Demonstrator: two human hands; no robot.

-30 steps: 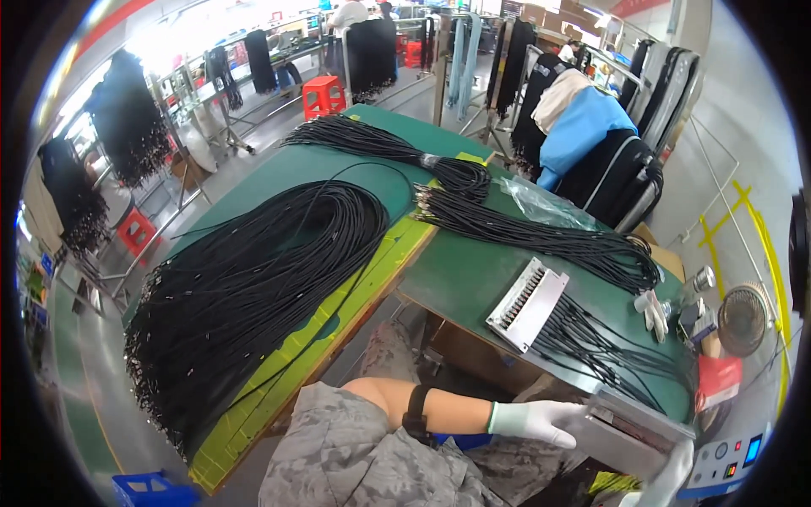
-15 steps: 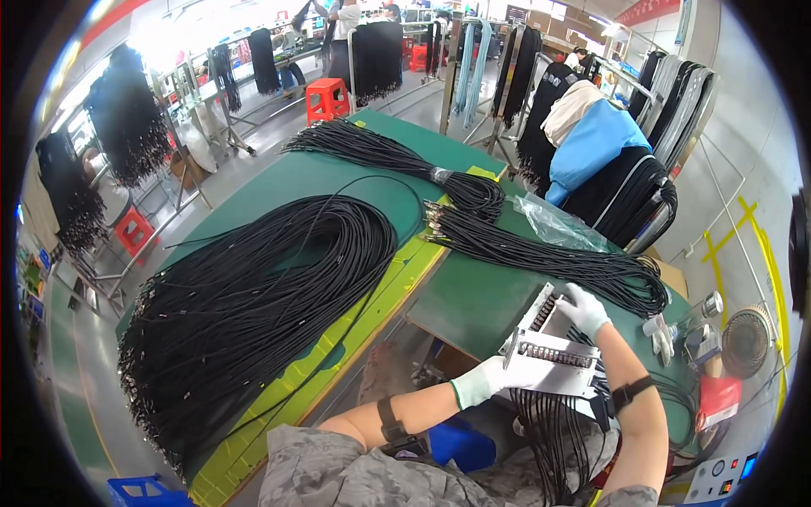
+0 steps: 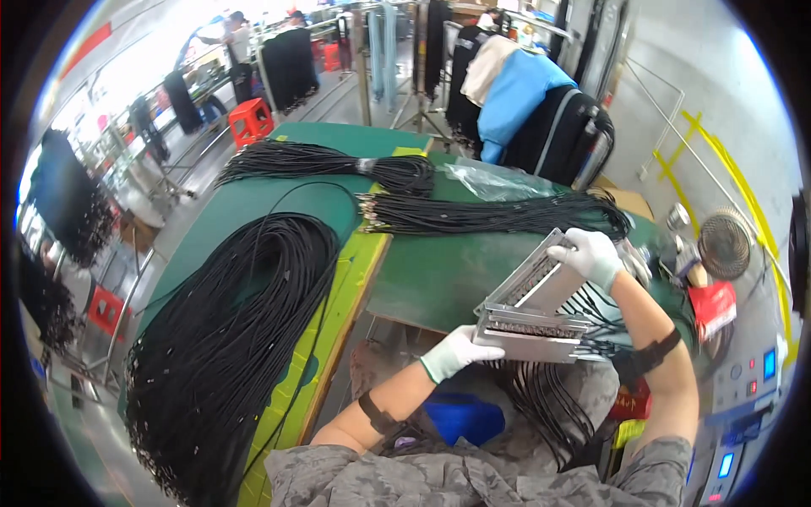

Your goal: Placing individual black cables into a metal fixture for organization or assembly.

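Down at the near edge of the green table (image 3: 439, 279): a grey metal comb-like fixture (image 3: 534, 306), hinged in two plates, held up between both hands. Left hand (image 3: 456, 352), in a white glove, closed on the lower left corner of the fixture's bottom bar, fingers wrapped under and thumb on top. Right hand (image 3: 594, 256), also white-gloved, curled over the upper far end of the raised top plate, gripping its edge. Black band on each forearm. Thin black cables (image 3: 541, 397) hanging from the bottom bar over the table edge towards the lap, more of them trailing right beneath the right forearm.

Further out on the table: a long bundle of black cables (image 3: 498, 215) lying just beyond the fixture, not touching it as far as can be told; a second tied bundle (image 3: 329, 162) behind that; a clear plastic bag (image 3: 494, 179) between them and the far edge. To the left, a very large looped mass of black cables (image 3: 228, 338) spread over the green surface and a yellow-green strip (image 3: 338, 313). At right, a small fan (image 3: 725, 245), a red box (image 3: 714, 308) and a grey machine with blue displays (image 3: 748, 397). Behind the table, a blue jacket (image 3: 519, 97) draped over a dark chair, and a red stool (image 3: 251, 122) on the floor.
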